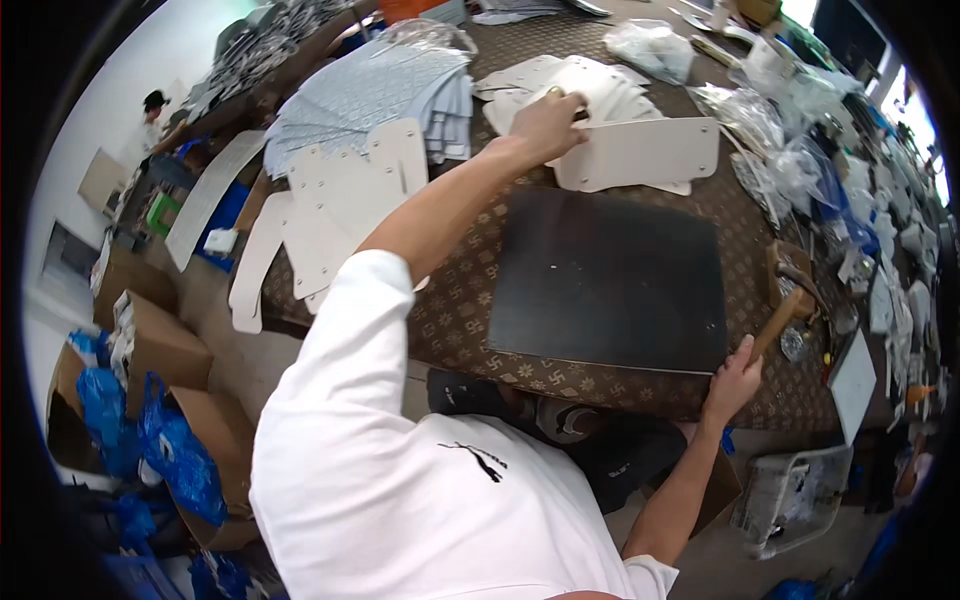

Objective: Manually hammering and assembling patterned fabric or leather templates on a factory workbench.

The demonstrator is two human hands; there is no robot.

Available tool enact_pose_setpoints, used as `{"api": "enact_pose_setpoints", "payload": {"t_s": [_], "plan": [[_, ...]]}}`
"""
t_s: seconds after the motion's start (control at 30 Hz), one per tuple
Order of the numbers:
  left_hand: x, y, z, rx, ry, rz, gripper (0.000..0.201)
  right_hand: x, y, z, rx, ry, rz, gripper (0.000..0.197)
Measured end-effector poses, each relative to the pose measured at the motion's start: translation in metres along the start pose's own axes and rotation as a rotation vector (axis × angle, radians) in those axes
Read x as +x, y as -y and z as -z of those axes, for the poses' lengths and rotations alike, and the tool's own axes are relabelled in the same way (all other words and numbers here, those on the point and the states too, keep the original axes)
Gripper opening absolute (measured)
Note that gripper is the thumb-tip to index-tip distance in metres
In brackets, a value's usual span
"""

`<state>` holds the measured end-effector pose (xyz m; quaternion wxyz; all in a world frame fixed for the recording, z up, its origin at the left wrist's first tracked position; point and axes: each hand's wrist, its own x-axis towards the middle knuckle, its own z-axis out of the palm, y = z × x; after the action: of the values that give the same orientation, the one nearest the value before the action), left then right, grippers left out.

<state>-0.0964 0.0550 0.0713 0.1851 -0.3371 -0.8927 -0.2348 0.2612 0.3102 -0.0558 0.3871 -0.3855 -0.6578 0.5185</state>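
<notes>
the white studded panel [655, 153] lies just beyond the black board [610, 275] on the desk [452, 325], beside the white pile [575, 75]. the left hand [548, 125] curls over the panel's left end; whether it grips, i cannot tell. the right hand [734, 384] clenches a wooden handle [777, 324] near the board's corner. quilted sheets [365, 95] sit farther left.

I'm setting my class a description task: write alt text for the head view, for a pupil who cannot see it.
A person in a white top grips a wooden-handled tool in the right hand, the left hand at a pile of pale panels. A black board lies before them on a brown patterned table, with clear plastic bags beyond.
</notes>
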Motion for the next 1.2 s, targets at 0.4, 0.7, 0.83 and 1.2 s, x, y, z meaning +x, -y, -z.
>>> {"api": "enact_pose_setpoints", "payload": {"t_s": [0.4,0.7,0.83,1.2], "plan": [[-0.242,0.149,0.148,0.373,0.186,0.953,0.049,-0.011,0.024,0.001,0.068,0.010,-0.156,0.037],[-0.205,0.131,0.109,0.335,0.176,1.027,0.091,-0.015,0.016,0.003,-0.006,0.015,-0.077,0.037],[-0.214,0.153,0.093,0.131,-0.193,1.109,0.074,-0.021,0.024,0.003,-0.056,-0.024,-0.076,0.036],[-0.135,0.030,0.157,-0.290,0.045,0.393,0.027,-0.012,0.020,0.009,0.074,0.005,-0.133,0.033]]}}
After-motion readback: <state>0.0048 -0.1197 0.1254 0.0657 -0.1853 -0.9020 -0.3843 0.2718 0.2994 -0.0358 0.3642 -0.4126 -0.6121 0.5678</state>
